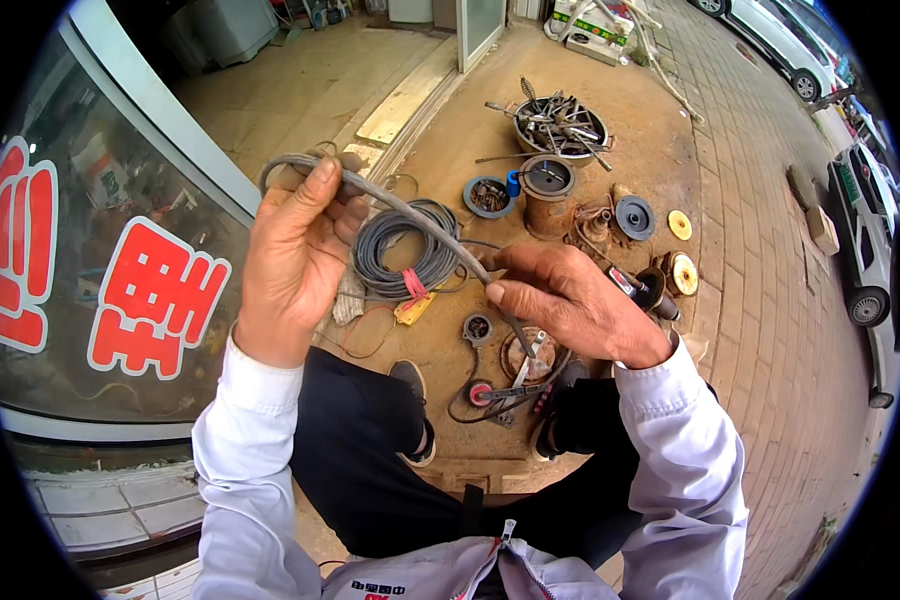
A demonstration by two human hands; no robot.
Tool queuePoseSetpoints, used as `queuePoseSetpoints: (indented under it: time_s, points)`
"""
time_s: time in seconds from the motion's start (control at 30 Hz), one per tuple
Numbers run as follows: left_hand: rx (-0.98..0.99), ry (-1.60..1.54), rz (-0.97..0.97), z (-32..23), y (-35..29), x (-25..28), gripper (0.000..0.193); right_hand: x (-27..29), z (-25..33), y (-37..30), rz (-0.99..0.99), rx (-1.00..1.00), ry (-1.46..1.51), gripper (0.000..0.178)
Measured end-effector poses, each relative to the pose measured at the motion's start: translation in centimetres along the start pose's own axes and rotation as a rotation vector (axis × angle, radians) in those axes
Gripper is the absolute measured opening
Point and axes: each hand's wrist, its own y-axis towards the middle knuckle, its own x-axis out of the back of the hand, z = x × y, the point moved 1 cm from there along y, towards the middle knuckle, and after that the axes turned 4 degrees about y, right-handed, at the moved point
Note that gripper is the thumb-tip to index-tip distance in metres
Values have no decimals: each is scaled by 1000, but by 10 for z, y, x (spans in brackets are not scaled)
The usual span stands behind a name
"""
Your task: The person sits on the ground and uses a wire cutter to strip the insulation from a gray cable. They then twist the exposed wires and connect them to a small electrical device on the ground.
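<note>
A thick grey cable point(420, 222) stretches in the air between my two hands. My left hand point(305, 245) is closed on its upper part, thumb on top, and the cable bends back in a loop behind the fingers. Lower down, my right hand point(580, 305) pinches the same cable between thumb and fingers. Its lower length runs down past the right hand toward the ground, where its end is hard to make out. Below and between the hands lies a coil of grey cable point(372, 262), bound with a pink tie point(413, 284) beside a yellow tag point(413, 310).
Ahead stand a metal bowl point(604, 150) heaped with tools, a blue dish of screws point(489, 213) and a rusty cylinder point(550, 215). A black wheel point(634, 217), yellow discs point(680, 225) and a power tool point(650, 290) lie right. A glass door point(120, 200) borders the left.
</note>
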Motion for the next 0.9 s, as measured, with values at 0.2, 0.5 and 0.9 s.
queuePoseSetpoints:
  time_s: [0.2, 0.5, 0.9]
  points:
    - [116, 106, -115, 32, -4, 13, 10, -23, -55, -58, -93, -94, 352, 28]
    - [-935, 1557, 342, 93, -40, -68, 33, -10, -60, -62, -435, 168, -455, 20]
    - [209, 584, 322, 101, -47, -41, 23, 6, -39, -56, -705, 201, 586, 46]
